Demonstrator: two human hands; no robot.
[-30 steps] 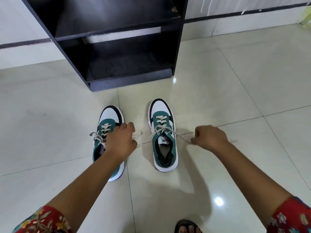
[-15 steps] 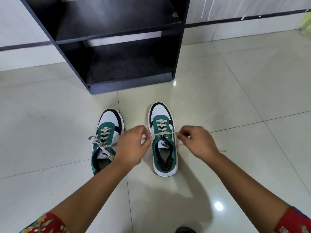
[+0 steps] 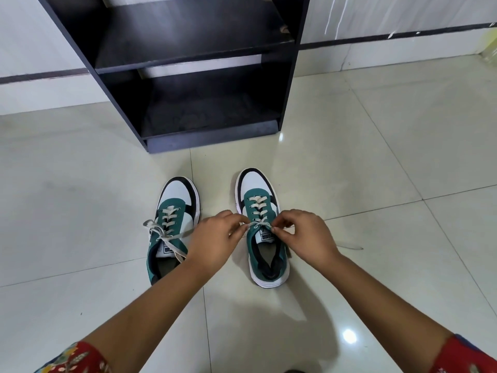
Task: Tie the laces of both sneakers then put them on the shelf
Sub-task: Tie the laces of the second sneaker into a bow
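Two green, white and black sneakers stand side by side on the tiled floor, toes toward the shelf. The right sneaker [image 3: 265,238] has its white lace [image 3: 256,225] pinched at the top eyelets by both hands: my left hand [image 3: 215,242] holds the left strand, my right hand [image 3: 302,238] the right strand, fingertips almost meeting over the tongue. One loose lace end [image 3: 349,246] trails on the floor to the right. The left sneaker [image 3: 172,224] shows a bow of lace [image 3: 161,232] across its tongue, partly hidden by my left wrist.
A black open shelf unit [image 3: 188,63] stands just beyond the sneakers, with a lower compartment [image 3: 209,114] and a board above it. Pale glossy floor tiles [image 3: 376,157] surround everything. A white wall with a dark stripe runs behind.
Both hands came inward from wide apart, drawing the right sneaker's lace strands together over its tongue. The view also tipped slightly, so the shelf looks closer.
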